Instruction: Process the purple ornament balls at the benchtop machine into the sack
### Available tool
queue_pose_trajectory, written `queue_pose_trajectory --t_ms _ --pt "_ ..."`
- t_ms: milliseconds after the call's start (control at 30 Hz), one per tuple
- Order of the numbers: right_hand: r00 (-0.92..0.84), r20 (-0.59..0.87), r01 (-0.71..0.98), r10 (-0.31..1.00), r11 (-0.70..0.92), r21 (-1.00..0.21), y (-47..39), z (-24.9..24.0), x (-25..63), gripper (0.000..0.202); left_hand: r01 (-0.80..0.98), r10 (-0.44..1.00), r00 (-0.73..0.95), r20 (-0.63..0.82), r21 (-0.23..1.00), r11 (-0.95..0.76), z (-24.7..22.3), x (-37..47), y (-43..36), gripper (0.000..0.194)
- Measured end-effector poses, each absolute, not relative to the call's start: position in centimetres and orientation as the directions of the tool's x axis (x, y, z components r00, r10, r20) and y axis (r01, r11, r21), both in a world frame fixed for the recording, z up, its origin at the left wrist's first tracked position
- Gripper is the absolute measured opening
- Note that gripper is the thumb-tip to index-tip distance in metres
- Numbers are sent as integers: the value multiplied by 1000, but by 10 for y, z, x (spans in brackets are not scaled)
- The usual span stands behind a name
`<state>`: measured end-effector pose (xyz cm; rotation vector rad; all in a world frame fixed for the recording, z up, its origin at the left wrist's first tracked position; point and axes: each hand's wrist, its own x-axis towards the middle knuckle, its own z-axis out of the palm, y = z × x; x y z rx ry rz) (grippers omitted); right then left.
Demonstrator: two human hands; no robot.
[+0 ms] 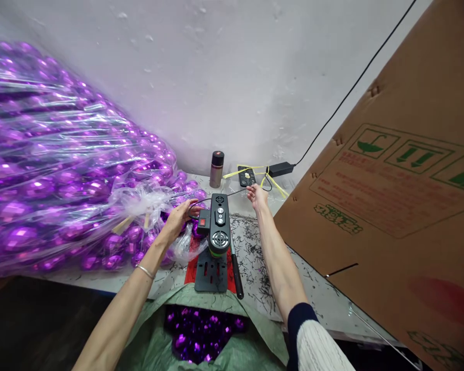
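A thin black cable [237, 192] runs behind a small black benchtop machine [219, 221]. The machine has round grilles, buttons, a side box with a red switch [203, 222], a slotted base plate [211, 275] and a lever handle [237, 277]. My left hand [180, 219] is beside the switch box, its thumb and fingers closed round a loop of the cable. To the right and behind the machine, my right hand [257, 197] pinches the same cable. Beyond that hand, the cable curves towards a black power adapter [280, 169].
A clear bag of shiny purple baubles [73, 180] fills the left side. A green woven sack [150, 335] with purple baubles [201, 332] hangs open at the front edge. A dark-capped bottle [216, 170], yellow strap [277, 188], black scraps [251, 252] and large carton [390, 180] stand or lie around.
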<state>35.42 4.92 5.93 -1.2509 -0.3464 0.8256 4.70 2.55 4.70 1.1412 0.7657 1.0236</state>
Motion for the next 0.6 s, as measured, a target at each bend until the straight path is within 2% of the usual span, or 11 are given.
queue_pose_trajectory --t_ms 133,233,367,433,500,600 --pt "648 -195 -309 736 20 -951 35 63 346 25 -252 937 349 1 963 93 48 47 25 66" --pt "624 -165 -252 764 -3 -968 21 64 338 17 -188 934 348 -86 969 160 48 50 26 72" --pt "577 -111 -161 809 -21 -987 -4 62 327 21 -123 952 258 -164 972 201 46 51 21 75" --pt "549 -95 -117 830 -37 -992 -22 57 321 27 -39 974 198 -111 992 121 39 45 9 69" --pt "521 -94 -77 848 -62 -995 -47 48 316 34 93 986 165 21 995 -37 26 32 -12 59" --pt "481 -116 -31 869 -116 -993 -96 27 309 43 289 946 253 204 917 -275 2 5 -55 43"
